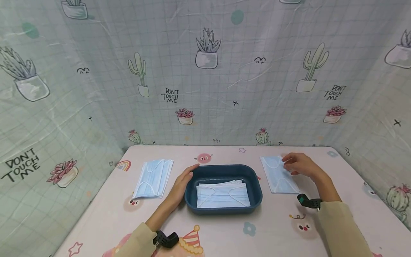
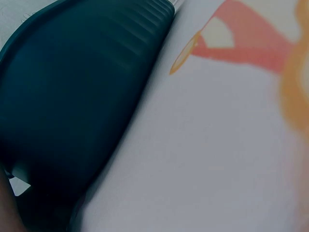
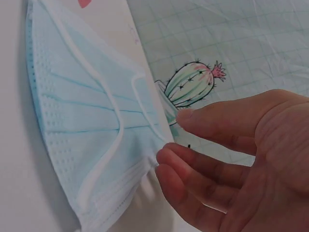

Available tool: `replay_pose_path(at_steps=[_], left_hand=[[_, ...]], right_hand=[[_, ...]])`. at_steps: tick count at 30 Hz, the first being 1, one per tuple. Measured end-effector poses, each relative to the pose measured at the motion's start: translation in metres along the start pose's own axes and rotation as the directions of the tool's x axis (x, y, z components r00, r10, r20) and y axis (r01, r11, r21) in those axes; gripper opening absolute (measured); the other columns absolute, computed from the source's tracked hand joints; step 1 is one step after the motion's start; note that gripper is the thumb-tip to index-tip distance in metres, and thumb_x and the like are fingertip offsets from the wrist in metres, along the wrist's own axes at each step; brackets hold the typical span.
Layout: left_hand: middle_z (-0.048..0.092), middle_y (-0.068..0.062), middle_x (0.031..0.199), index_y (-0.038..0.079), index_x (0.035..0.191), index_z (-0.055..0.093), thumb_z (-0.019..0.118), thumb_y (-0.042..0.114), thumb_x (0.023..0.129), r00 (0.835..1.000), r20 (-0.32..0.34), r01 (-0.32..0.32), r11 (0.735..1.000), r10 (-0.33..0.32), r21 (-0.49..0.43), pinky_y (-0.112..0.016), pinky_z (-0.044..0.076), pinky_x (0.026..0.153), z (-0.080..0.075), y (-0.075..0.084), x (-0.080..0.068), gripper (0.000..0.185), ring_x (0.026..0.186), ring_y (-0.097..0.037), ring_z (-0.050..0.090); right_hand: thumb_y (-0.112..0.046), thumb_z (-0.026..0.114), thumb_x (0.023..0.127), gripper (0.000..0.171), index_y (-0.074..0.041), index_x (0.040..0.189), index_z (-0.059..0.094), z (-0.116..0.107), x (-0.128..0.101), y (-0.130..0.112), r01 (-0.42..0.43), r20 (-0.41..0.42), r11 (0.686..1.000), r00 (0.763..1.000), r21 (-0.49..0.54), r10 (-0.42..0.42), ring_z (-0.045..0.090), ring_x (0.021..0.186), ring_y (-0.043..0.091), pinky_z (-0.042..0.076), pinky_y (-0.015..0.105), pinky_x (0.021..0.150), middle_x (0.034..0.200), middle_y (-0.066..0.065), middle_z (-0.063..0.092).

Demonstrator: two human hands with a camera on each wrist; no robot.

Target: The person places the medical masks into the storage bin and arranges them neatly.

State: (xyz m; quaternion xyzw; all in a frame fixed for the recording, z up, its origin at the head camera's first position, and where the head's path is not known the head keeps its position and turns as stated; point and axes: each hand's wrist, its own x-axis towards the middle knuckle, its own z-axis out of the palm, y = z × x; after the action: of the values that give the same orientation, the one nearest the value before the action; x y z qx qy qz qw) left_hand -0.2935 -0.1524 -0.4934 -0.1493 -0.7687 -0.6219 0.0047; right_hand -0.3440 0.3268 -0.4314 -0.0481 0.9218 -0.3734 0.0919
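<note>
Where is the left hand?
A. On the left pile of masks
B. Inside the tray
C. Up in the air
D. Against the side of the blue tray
D: the left hand rests flat against the left wall of the tray, apart from the mask pile.

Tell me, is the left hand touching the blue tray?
Touching. The head view shows the left hand lying flat against the left rim of the blue tray, with no gap between them.

A stack of pale blue pleated face masks (image 1: 278, 175) with white ear loops lies flat to the right of a dark blue tray (image 1: 253, 178). The oval tray sits mid-tabletop (image 1: 276, 228), holding more flat masks (image 1: 223, 195).
</note>
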Motion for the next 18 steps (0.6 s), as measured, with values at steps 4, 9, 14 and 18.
replay_pose_path(at_steps=[4, 9, 14, 18], left_hand=[[0.047, -0.002, 0.161, 0.021, 0.153, 0.050, 0.035, 0.028, 0.113, 1.000, -0.001, -0.001, 1.000, 0.001, 0.003, -0.054, 0.017, 0.131, 0.0005, 0.0013, 0.0007, 0.043, 0.157, -0.026, 0.033], [0.047, -0.001, 0.161, 0.022, 0.152, 0.051, 0.035, 0.028, 0.113, 1.000, -0.001, 0.001, 1.000, -0.001, 0.001, -0.054, 0.017, 0.131, 0.0011, 0.0003, 0.0019, 0.043, 0.157, -0.025, 0.033], [0.048, -0.002, 0.161, 0.021, 0.152, 0.051, 0.035, 0.027, 0.113, 1.000, -0.007, -0.001, 1.000, 0.001, -0.003, -0.054, 0.017, 0.131, 0.0008, -0.0024, 0.0018, 0.043, 0.157, -0.026, 0.033], [0.048, -0.002, 0.161, 0.021, 0.152, 0.052, 0.035, 0.027, 0.112, 1.000, -0.010, -0.004, 1.000, 0.004, -0.006, -0.054, 0.017, 0.131, 0.0007, -0.0034, 0.0023, 0.043, 0.157, -0.026, 0.033]], right_hand=[[-0.014, 0.066, 0.098, 0.041, 0.007, 0.132, 0.058, 0.0005, 0.0018, 0.0036, -0.055, -0.011, 0.998, 0.998, -0.028, 0.054, 0.064, 0.103, 0.032, 0.063, 0.034, 0.079, 0.128, 0.032, 0.062], [-0.014, 0.068, 0.096, 0.042, 0.006, 0.131, 0.058, 0.0027, 0.0030, 0.0075, -0.092, -0.025, 0.994, 0.996, -0.057, 0.090, 0.064, 0.097, 0.029, 0.061, 0.029, 0.076, 0.126, 0.032, 0.062], [-0.013, 0.075, 0.091, 0.057, 0.005, 0.139, 0.049, 0.0040, 0.0043, 0.0035, -0.127, -0.030, 0.990, 0.992, -0.066, 0.125, 0.061, 0.091, 0.027, 0.059, 0.028, 0.073, 0.120, 0.030, 0.061], [-0.011, 0.079, 0.087, 0.072, 0.004, 0.145, 0.040, 0.0055, 0.0053, -0.0004, -0.156, -0.031, 0.984, 0.988, -0.082, 0.154, 0.060, 0.092, 0.028, 0.057, 0.027, 0.072, 0.120, 0.029, 0.058]])
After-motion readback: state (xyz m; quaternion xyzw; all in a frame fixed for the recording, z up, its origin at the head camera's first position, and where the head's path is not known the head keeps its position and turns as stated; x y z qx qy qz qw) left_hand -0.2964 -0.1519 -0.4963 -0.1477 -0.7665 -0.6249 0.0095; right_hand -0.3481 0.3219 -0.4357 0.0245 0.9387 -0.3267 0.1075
